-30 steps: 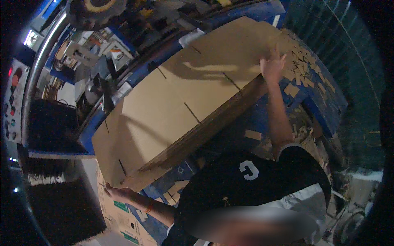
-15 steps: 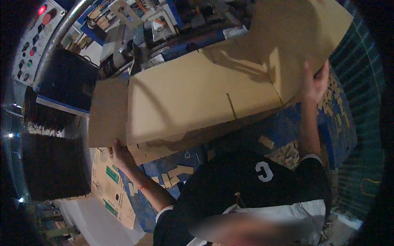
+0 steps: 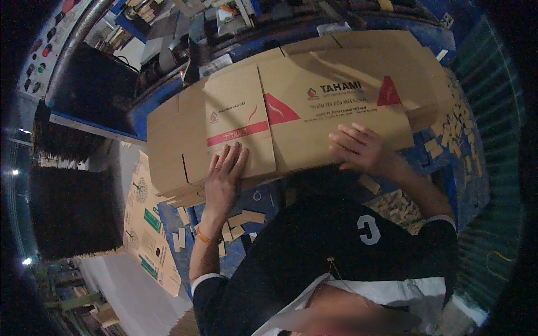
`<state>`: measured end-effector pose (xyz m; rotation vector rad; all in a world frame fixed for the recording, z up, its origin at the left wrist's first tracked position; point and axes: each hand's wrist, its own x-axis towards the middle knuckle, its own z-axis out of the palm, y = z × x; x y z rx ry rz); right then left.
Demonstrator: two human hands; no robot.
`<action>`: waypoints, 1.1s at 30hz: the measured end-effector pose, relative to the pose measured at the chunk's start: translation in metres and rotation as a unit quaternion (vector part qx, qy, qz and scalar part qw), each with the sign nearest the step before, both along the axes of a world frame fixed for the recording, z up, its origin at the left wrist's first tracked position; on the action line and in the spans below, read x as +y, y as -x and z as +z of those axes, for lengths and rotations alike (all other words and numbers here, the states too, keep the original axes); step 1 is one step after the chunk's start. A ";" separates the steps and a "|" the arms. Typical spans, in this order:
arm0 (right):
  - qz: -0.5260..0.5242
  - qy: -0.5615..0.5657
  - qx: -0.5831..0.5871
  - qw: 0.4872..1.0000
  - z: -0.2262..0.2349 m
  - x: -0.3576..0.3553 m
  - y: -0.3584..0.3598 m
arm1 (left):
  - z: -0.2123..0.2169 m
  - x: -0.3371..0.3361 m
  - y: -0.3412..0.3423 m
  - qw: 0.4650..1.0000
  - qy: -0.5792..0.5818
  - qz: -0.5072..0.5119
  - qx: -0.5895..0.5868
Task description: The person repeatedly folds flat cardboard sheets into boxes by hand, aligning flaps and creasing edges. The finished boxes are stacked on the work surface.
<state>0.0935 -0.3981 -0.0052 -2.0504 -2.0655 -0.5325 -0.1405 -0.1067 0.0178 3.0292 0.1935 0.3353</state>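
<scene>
A brown cardboard sheet [image 3: 314, 140] with red printed panels and dark lettering lies before me. A narrower flap [image 3: 238, 95] with a red band is folded over on its left part. My left hand [image 3: 225, 173] rests on this flap near its lower edge, fingers stretched out. My right hand [image 3: 361, 150] lies on the sheet's near right part, fingers spread. Several layers of cardboard [image 3: 190, 196] show beneath at the near left edge; I cannot tell whether they are separate sheets.
Small cardboard offcuts [image 3: 246, 217] are scattered on the blue table [image 3: 263, 200], with more at the right. A flat carton [image 3: 148, 235] with green print lies at the left. Machinery [image 3: 168, 50] stands at the back, a control panel [image 3: 47, 45] at the far left.
The large plain cardboard held up by its two ends has come down flat. Both hands have left its ends and moved inward onto the sheet; the printed face and folded flap now show.
</scene>
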 end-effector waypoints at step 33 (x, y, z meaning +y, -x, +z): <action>-0.245 -0.313 0.316 0.861 -0.011 0.072 -0.144 | -0.037 0.074 0.001 0.677 0.110 0.590 -0.426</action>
